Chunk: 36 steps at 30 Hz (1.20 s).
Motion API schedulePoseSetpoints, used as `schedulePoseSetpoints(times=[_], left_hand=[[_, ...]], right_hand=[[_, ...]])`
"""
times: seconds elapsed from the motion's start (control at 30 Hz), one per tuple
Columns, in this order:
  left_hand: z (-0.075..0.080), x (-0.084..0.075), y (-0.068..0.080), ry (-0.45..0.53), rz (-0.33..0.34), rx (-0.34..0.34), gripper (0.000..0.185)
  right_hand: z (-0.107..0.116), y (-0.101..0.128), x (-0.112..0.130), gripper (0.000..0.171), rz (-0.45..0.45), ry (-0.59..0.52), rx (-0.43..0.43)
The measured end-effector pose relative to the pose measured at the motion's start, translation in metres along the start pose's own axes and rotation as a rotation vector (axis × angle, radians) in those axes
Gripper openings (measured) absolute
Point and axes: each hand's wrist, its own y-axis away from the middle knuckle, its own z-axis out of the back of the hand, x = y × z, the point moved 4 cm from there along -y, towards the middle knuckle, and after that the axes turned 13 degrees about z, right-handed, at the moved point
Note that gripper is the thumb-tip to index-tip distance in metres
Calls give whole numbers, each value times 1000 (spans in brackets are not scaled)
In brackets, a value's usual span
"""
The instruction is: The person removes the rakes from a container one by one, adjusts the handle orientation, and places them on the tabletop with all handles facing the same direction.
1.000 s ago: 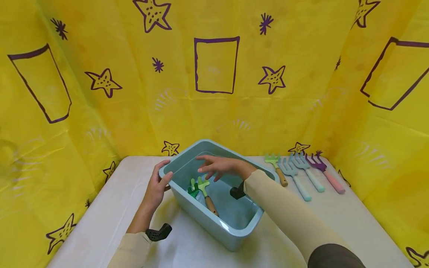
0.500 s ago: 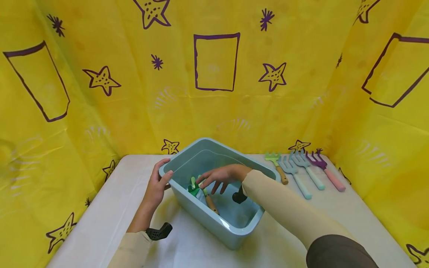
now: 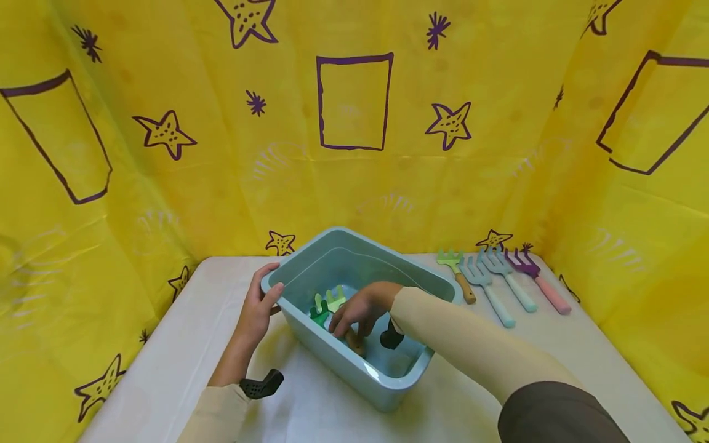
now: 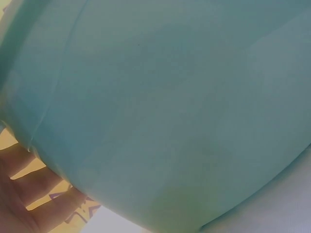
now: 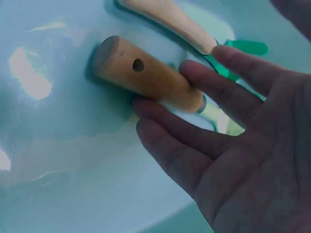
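Observation:
A pale blue plastic tub [image 3: 388, 384] stands on the white table. My left hand [image 3: 259, 307] grips its left corner rim, thumb over the edge; the left wrist view shows mostly the tub wall [image 4: 170, 111] with my fingers [image 4: 34, 194] against it. My right hand [image 3: 354, 317] reaches down inside the tub. Its straight fingers [image 5: 170, 126] touch the wooden handle [image 5: 146, 73] of a light green rake [image 3: 334, 299]. A dark green rake [image 3: 319, 314] with a pale handle [image 5: 170, 19] lies beside it.
Several small rakes lie in a row on the table [image 3: 183, 344] at the right: green [image 3: 456, 274], blue [image 3: 488, 294], teal [image 3: 509, 283] and purple with a pink handle [image 3: 541, 284]. Yellow sheets with purple drawings [image 3: 354, 101] wall in three sides.
My right hand has dropped from above the tub's rim down into the tub, onto the wooden handle. The left hand has stayed on the tub's corner.

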Motion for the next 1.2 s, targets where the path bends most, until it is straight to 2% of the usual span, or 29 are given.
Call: schedulePoseSetpoints(times=[0.23, 0.47, 0.57, 0.67, 0.77, 0.87, 1.0, 1.1, 1.2], left_hand=[[0, 2, 1, 14, 2, 5, 51], [2, 3, 1, -2, 2, -10, 50], [2, 3, 1, -3, 4, -8, 50], [1, 4, 1, -4, 5, -5, 50], [2, 4, 1, -6, 7, -4, 50], [2, 4, 0, -6, 8, -4, 50], [2, 3, -1, -6, 6, 2, 51], [3, 3, -2, -9, 8, 5, 52], [3, 4, -2, -16, 16, 5, 52]], right_hand=[[1, 3, 3, 44, 3, 19, -15], [16, 10, 13, 40, 152, 194, -44], [21, 15, 16, 41, 214, 219, -53], [26, 20, 19, 39, 254, 191, -96], [29, 25, 20, 39, 275, 146, -166], [33, 31, 21, 38, 269, 120, -274], [43, 40, 18, 28, 229, 124, -455], [49, 45, 16, 16, 193, 130, -554], [55, 49, 15, 18, 152, 194, -631]])
